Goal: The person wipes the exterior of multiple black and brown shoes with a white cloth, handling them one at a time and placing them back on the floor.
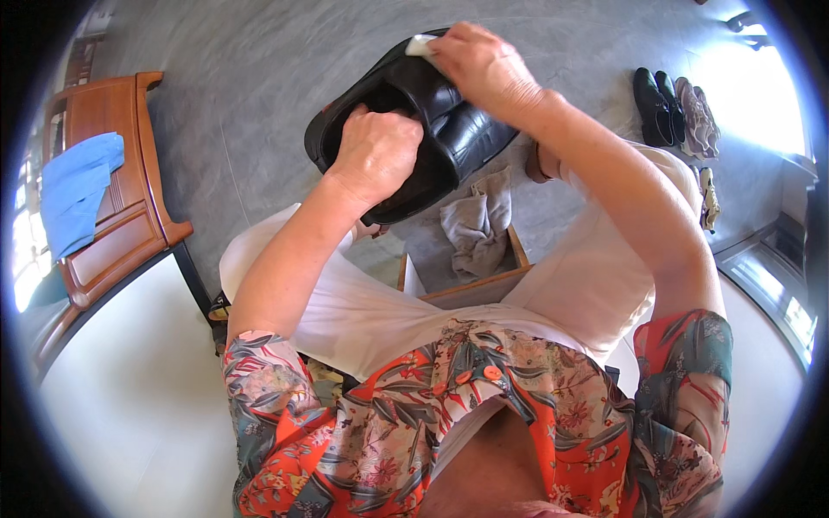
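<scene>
A black leather bag (476, 139) hangs tilted above my knees, its wide mouth turned toward me. Inside that mouth the fingers of my left hand (379, 152) are hidden, and the fist holds the bag up. My right hand (482, 68) pinches a small white pad (421, 45) against the bag's far upper edge; I cannot tell if it is cloth or sponge. Below the bag, between my legs, stands an open wood-edged box (476, 283). A crumpled grey cloth (479, 223) lies partly in it and over its far side.
Pairs of shoes, dark ones (654, 107) and mauve ones (696, 120), stand on the grey floor (259, 84) at right. More footwear (710, 197) is nearer. A wooden furniture piece (123, 188) with a blue cloth (81, 191) is at left. White surfaces (142, 388) flank me.
</scene>
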Motion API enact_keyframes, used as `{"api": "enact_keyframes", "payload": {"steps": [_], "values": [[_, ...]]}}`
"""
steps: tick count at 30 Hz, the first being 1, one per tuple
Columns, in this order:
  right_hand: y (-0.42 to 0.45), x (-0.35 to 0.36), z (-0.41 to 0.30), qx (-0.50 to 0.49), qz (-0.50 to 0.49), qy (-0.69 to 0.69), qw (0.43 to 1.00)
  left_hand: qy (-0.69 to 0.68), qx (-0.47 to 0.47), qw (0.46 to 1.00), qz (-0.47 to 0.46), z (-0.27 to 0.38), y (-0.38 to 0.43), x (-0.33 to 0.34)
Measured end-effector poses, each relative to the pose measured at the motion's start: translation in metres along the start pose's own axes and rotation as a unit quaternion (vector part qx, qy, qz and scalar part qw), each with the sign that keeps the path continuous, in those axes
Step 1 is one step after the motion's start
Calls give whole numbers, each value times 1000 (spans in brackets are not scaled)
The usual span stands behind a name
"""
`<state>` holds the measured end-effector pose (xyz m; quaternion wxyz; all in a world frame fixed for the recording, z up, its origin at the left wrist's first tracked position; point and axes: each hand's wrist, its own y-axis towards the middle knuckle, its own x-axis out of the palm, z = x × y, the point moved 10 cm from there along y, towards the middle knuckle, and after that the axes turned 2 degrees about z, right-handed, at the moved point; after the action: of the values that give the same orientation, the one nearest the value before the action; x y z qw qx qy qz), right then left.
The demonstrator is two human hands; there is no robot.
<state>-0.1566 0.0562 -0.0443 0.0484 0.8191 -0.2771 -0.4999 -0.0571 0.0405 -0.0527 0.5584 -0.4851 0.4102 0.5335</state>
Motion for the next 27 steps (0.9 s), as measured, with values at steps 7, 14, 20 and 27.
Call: {"api": "enact_keyframes", "payload": {"steps": [7,14,20,27], "values": [[3,8,0,20,-11,22,999,7,23,1000,14,9,1,2],[4,5,52,93,-45,-74,992,-6,38,999,19,11,-1,-2],[0,10,1,-10,9,-6,1000,-20,10,999,23,0,-2,1],[-1,6,0,-13,30,8,999,-43,-52,997,32,-20,-1,-6]]}}
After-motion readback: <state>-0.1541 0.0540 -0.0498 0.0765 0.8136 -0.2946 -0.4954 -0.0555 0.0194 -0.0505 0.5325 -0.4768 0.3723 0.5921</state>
